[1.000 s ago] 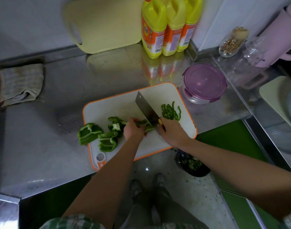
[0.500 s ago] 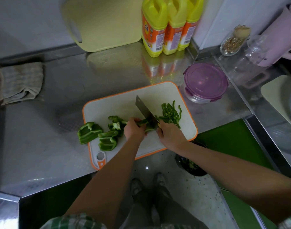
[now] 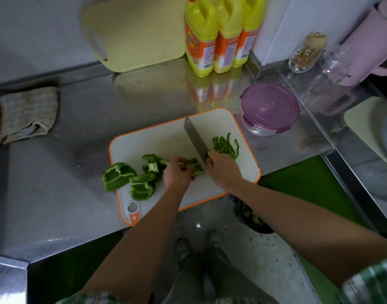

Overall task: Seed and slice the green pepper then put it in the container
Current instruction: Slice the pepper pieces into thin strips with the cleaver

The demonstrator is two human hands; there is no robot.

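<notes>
The cutting board [image 3: 166, 139] lies at the near edge of the table [image 3: 78, 132], and its near side hangs a little over that edge. I think that is so the person can stand close, with the bin [image 3: 253, 224] on the floor just below for the bits they don't want. The left hand [image 3: 178, 172] has its fingers [image 3: 183, 160] curled down on a pepper piece [image 3: 193, 166], holding it flat so it can't slip, with the tips tucked back from the blade. The right hand [image 3: 223, 170] has its fingers wrapped tight round the handle of the knife [image 3: 195, 139], and the blade stands right beside the left hand, ready to cut a thin slice. The cut strips [image 3: 225, 145] sit in a small pile on the right side of the board, out of the way. The big pepper chunks [image 3: 142, 187] wait on the left side, one half off the board. The container [image 3: 270, 108] sits just past the board's far right corner with its lid on, close by for later. Next to half a second ago, more of the blade shows now, so I think it has been lifted for the next cut. The pile of strips and the big chunks look the same.
</notes>
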